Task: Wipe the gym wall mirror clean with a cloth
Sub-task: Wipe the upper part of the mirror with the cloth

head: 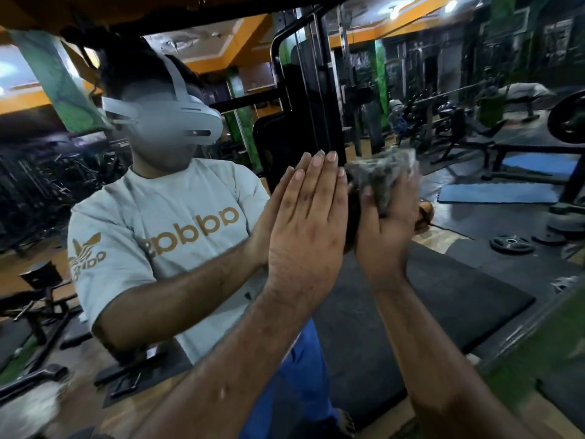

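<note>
Against the mirror (474, 280), the left hand (308, 223) lies flat, its fingers straight and pressed together, fingertips touching their own reflection. Just beside it, the right hand (387, 226) holds a crumpled grey cloth (381, 179) to the glass, the grip curled round the wad (its edges are blurred). Reflected in the glass stands the person in a grey T-shirt (164, 229) and a headset (177, 117), with a weight plate (512, 243) on the floor behind.

The mirror (443, 296) reflects black floor mats (411, 296) bearing a weight plate (512, 243).
</note>
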`<state>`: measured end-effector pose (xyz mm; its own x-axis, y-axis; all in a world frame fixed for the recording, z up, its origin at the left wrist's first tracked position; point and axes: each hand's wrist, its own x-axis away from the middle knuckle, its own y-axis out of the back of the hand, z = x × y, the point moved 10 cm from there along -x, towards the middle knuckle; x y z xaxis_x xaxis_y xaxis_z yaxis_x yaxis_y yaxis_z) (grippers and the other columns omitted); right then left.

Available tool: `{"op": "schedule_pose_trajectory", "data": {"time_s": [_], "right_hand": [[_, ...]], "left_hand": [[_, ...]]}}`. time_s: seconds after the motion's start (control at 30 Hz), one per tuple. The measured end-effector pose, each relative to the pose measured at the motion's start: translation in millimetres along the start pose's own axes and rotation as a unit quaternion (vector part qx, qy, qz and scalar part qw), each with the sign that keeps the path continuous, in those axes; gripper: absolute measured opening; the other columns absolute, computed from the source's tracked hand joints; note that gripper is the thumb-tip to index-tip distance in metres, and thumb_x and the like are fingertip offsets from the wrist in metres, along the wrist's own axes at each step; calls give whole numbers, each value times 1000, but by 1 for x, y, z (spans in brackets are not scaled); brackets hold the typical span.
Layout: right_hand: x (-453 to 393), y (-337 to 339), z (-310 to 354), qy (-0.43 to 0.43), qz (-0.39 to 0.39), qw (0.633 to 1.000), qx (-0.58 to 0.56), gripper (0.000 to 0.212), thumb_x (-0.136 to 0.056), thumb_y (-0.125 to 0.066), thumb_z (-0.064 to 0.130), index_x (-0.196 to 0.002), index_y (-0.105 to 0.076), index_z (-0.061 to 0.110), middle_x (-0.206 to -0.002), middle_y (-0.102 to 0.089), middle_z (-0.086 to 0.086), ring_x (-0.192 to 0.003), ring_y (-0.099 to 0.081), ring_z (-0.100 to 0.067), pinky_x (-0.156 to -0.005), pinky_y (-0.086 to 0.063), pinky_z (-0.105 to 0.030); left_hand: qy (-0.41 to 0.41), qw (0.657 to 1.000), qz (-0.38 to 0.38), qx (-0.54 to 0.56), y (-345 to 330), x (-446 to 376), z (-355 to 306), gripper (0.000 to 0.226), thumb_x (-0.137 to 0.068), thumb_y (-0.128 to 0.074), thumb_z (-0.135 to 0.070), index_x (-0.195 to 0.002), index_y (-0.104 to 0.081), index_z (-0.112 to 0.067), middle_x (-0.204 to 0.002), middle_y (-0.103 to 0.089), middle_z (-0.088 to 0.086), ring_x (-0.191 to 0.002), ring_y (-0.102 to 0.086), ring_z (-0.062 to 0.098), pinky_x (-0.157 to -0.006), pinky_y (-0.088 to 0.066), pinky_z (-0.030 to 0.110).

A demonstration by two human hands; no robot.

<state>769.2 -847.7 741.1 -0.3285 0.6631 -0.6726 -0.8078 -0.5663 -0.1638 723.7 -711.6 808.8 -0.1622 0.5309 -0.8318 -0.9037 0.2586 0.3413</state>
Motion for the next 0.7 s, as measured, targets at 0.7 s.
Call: {"op": "schedule_pose_trajectory", "data": {"time_s": [0.7], "right_hand": [[-91,62,-104,-48,12,999,-3,67,-106,-43,39,-165,-25,13,-174,-19,-8,-162,-8,-21,-130,-14,-55]], "left_hand": [[47,999,2,3,-63,-51,-92,57,-102,-51,-14,-155,-33,-1,-163,-27,19,-153,-23,32,-125,-19,46]]}}
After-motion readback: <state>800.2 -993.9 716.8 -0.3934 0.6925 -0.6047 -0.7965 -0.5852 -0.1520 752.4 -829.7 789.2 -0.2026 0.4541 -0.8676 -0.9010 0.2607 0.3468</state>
